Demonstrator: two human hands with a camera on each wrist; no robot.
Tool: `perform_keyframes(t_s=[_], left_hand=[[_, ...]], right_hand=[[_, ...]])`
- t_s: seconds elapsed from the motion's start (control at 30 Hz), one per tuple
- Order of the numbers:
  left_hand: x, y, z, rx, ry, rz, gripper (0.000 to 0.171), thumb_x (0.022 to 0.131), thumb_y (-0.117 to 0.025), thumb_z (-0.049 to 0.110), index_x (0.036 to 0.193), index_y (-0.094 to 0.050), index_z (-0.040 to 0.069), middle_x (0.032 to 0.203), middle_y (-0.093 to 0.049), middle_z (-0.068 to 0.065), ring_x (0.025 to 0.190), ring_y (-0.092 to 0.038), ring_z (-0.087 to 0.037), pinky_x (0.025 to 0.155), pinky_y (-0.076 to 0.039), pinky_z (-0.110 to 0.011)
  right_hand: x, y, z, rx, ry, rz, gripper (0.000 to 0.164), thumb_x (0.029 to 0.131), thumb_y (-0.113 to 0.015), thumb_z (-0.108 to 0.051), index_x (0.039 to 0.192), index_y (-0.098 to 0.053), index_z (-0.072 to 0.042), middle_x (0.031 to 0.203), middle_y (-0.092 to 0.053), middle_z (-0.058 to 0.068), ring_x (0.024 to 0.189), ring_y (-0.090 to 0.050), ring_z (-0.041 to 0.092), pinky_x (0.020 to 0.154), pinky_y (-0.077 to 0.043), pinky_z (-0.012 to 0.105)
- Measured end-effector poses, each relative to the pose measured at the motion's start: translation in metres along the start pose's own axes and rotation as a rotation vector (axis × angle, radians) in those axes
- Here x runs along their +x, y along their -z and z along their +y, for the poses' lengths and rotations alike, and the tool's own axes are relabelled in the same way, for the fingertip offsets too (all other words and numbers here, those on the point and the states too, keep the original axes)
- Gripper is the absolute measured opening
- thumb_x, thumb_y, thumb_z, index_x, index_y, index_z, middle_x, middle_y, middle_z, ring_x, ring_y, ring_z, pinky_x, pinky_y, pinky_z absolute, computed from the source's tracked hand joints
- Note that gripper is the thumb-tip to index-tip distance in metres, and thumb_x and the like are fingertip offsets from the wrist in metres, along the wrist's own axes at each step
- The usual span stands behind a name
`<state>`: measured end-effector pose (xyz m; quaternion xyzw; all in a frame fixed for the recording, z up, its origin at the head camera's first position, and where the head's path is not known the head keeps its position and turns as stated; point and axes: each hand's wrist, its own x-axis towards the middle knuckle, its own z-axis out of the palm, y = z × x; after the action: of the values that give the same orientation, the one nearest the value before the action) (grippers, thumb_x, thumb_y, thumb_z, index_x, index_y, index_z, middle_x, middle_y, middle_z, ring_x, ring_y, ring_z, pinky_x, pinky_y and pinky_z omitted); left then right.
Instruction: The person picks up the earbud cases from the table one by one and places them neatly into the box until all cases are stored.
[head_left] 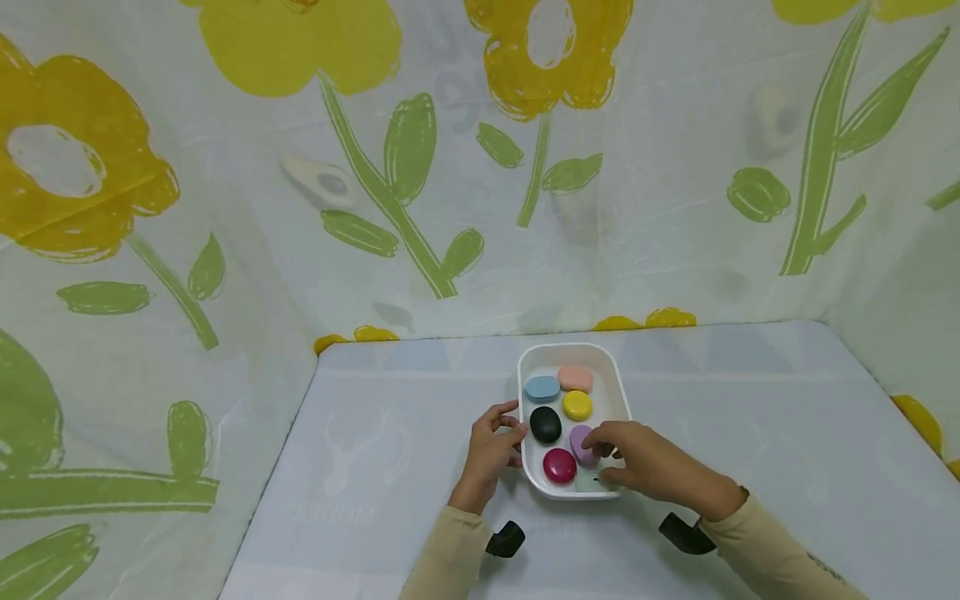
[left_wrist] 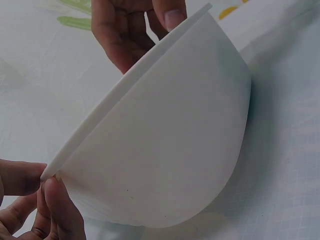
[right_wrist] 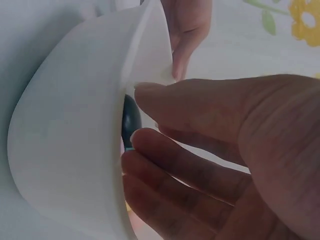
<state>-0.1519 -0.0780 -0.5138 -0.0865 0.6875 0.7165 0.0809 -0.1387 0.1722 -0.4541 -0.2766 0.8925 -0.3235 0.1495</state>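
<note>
A white, round-cornered plastic tub [head_left: 626,392] stands on the table, holding several smooth colored pieces. My left hand [head_left: 489,454] pinches its left rim between thumb and fingers, as the left wrist view shows at the rim [left_wrist: 52,170]. Over the tub's near right part, my right hand [head_left: 645,458] reaches in, thumb and fingers [right_wrist: 160,142] apart with nothing between them. Its fingertips overlap a purple oval piece [head_left: 581,440] in the head view. Close by lie a crimson round piece [head_left: 559,466], a black oval [head_left: 545,425] and a partly hidden pale green piece [head_left: 587,482].
Farther back inside the tub are a yellow round piece [head_left: 577,405], a light blue one [head_left: 542,388] and a pink one [head_left: 575,377]. A pale cloth covers the table [head_left: 390,467]. Flower-patterned sheeting [head_left: 525,275] hangs behind and at both sides.
</note>
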Motion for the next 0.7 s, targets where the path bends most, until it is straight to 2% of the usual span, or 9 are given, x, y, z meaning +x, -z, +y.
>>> perform_keyframes(t_s=[0.17,0.37,0.57,0.7], left_hand=[[0.000,0.000,0.000,0.001,-0.001,-0.001,0.046,0.099,-0.070,0.003,0.143,-0.061,0.000,0.101,-0.059,-0.004,0.064,-0.055,-0.014,0.048,-0.051,-0.021],[0.001,0.000,0.002,-0.001,-0.003,-0.008,0.046,0.099,-0.070,0.004,0.144,-0.060,0.000,0.102,-0.059,-0.005,0.064,-0.056,-0.014,0.048,-0.051,-0.021],[0.000,0.000,0.002,-0.001,0.006,-0.009,0.045,0.099,-0.070,0.004,0.144,-0.061,0.001,0.102,-0.059,-0.006,0.066,-0.057,-0.014,0.048,-0.052,-0.021],[-0.001,0.000,0.002,-0.001,0.014,-0.006,0.045,0.099,-0.070,0.004,0.143,-0.061,0.001,0.102,-0.059,-0.006,0.066,-0.057,-0.014,0.049,-0.052,-0.021]], right_hand=[[0.000,0.000,0.001,-0.018,-0.006,-0.004,0.038,0.084,-0.089,-0.006,0.119,-0.073,-0.005,0.110,-0.073,-0.001,0.100,-0.068,0.022,0.088,-0.062,0.041],[-0.004,0.006,0.004,-0.039,0.015,0.031,0.034,0.087,-0.086,-0.007,0.119,-0.073,-0.005,0.112,-0.073,0.001,0.102,-0.069,0.024,0.088,-0.062,0.044],[-0.010,0.014,0.005,-0.024,-0.039,0.069,0.034,0.088,-0.086,-0.008,0.120,-0.073,-0.006,0.114,-0.074,0.003,0.102,-0.069,0.024,0.087,-0.062,0.045],[-0.016,0.019,0.008,-0.032,-0.043,0.120,0.033,0.088,-0.086,-0.006,0.119,-0.073,-0.005,0.113,-0.074,0.004,0.100,-0.070,0.025,0.087,-0.062,0.047]])
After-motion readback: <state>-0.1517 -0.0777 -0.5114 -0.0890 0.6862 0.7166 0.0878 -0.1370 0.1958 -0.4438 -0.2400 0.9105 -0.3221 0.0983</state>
